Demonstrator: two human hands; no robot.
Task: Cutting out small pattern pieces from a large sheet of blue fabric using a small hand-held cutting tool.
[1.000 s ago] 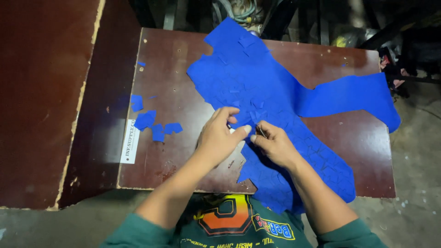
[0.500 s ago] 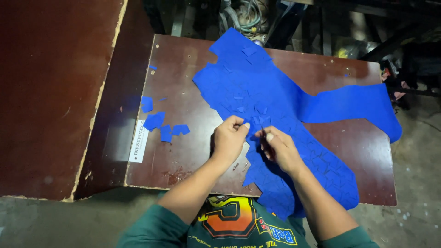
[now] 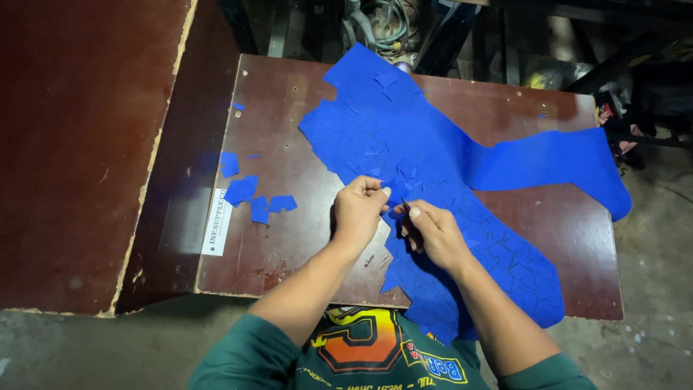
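the blue sheet (image 3: 433,159) looks matt, like thin foam or felt; the brown table (image 3: 289,144) is glossy, chipped laminate.

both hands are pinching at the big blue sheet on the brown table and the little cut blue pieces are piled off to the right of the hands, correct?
Not quite. The cut blue pieces lie to the left of the hands, not the right, as the head view shows. The rest holds: the left hand and right hand both pinch at the big blue sheet on the brown table.

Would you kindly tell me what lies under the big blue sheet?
The blue sheet lies on the brown table, whose top shows all round it. The sheet's near end hangs past the table's front edge. Whatever sits on the table beneath the sheet is covered.
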